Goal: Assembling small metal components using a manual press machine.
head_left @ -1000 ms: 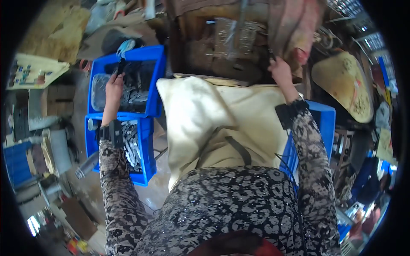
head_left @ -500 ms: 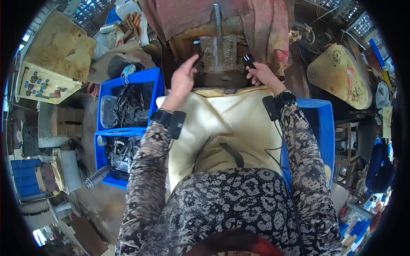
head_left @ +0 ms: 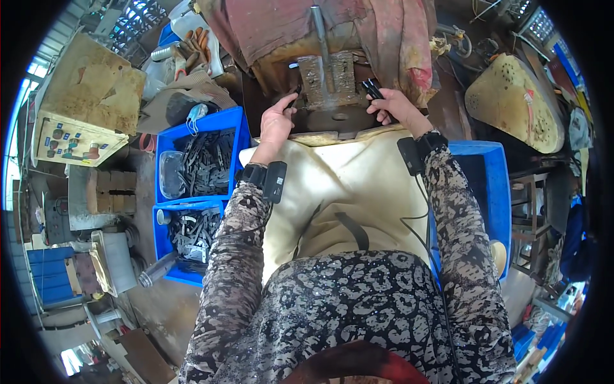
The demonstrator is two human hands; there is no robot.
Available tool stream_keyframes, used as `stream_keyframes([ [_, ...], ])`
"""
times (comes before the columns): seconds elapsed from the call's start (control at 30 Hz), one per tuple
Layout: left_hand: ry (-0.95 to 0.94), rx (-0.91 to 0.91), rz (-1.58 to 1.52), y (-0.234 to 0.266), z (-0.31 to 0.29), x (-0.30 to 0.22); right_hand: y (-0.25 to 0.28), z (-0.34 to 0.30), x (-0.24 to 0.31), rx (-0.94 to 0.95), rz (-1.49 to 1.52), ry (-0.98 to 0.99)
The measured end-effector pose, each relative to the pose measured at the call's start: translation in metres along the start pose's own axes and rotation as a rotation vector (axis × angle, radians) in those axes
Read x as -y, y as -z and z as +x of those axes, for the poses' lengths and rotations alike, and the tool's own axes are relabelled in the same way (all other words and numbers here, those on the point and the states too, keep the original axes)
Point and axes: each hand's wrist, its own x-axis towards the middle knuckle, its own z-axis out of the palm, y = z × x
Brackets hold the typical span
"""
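Note:
My left hand (head_left: pixel 277 123) is closed, its thumb and forefinger pinching a small dark piece at the left side of a rough, grimy metal block (head_left: pixel 345 86). On the block's other side my right hand (head_left: pixel 398 107) grips shiny black strips (head_left: pixel 371 89) that stick out past the fingertips; how many cannot be told. Between the hands a grey metal rod (head_left: pixel 319 29) rises from the block. Below it lies a dark plate (head_left: pixel 339 117) with an oval hole. A cream apron (head_left: pixel 332 166) covers my lap up to the plate's near edge.
Two blue bins (head_left: pixel 242 137) at my left hold dark metal strips (head_left: pixel 208 160). Another blue bin (head_left: pixel 502 211) stands at my right. Stained red cloth (head_left: pixel 288 25) hangs behind the block. A control box (head_left: pixel 80 141) with knobs is at far left, a perforated cream guard (head_left: pixel 511 102) at right.
My left hand has gone from stretched fingers to a closer pinch and sits slightly lower and further right. My right hand still holds the black strips, with its fingers shifted a little.

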Motion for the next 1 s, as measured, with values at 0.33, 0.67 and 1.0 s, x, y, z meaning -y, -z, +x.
stream_keyframes([
  [0.33,-0.055,0.009,0.206,-0.010,0.010,0.012,0.010,-0.001,-0.010,-0.105,-0.039,0.116],
  [0.67,-0.091,0.015,0.442,0.003,0.004,0.023,0.036,-0.078,-0.014,-0.687,0.443,0.349],
  [1.0,-0.134,0.033,0.546,-0.009,0.011,0.003,0.158,-0.103,-0.222,-1.004,0.741,-0.014],
])
